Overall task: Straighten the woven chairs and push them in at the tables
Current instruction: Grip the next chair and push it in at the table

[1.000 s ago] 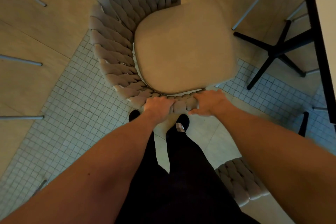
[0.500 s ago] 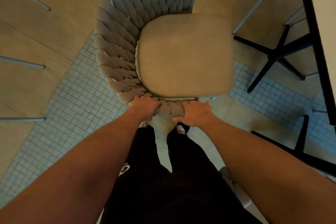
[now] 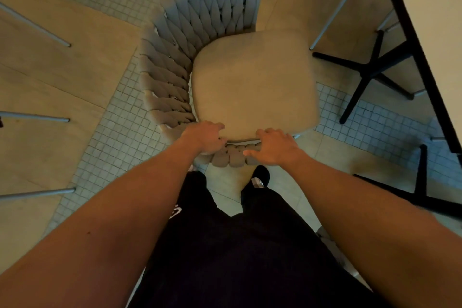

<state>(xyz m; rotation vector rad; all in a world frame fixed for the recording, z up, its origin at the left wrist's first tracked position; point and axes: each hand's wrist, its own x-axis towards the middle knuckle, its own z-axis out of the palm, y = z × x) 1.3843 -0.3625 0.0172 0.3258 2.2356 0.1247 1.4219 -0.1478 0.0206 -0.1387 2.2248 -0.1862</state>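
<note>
Both hands gripped the near rim of the grey woven-strap chair with a beige cushioned seat: the left hand curled its fingers over it, and the right hand wrapped it too. The chair stood on the tiled floor beside the black-edged pale table, not under it.

The grey woven chair with a beige seat cushion stands at 12 o'clock before the person; the black-edged pale surface lies at 2 o'clock, its black cross-shaped base between them.
</note>
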